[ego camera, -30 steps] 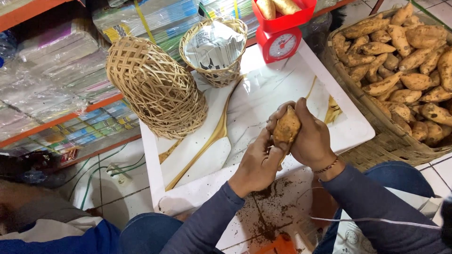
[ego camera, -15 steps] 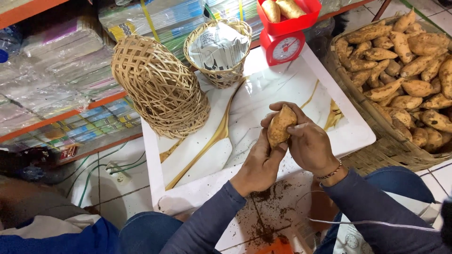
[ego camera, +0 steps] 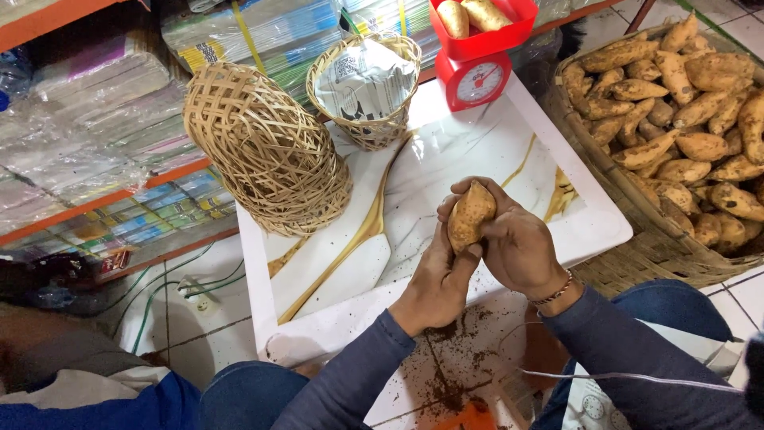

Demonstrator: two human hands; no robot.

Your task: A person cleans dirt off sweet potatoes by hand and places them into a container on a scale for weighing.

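Both hands (ego camera: 477,259) gripping sweet potato (ego camera: 469,216) above tray (ego camera: 414,183).

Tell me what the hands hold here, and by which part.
One dusty tan sweet potato: left hand cups its lower end, right hand wraps its right side.

Under the left hand (ego camera: 436,280) sits a white marble-patterned board (ego camera: 446,159) with gold veins. On it, far ahead and left of that hand, a stack of upturned woven baskets (ego camera: 263,147); straight ahead a small paper-lined basket (ego camera: 364,80), beside a red scale (ego camera: 476,68). Near the wrist, loose soil (ego camera: 446,358) speckles the tiled floor (ego camera: 199,334).
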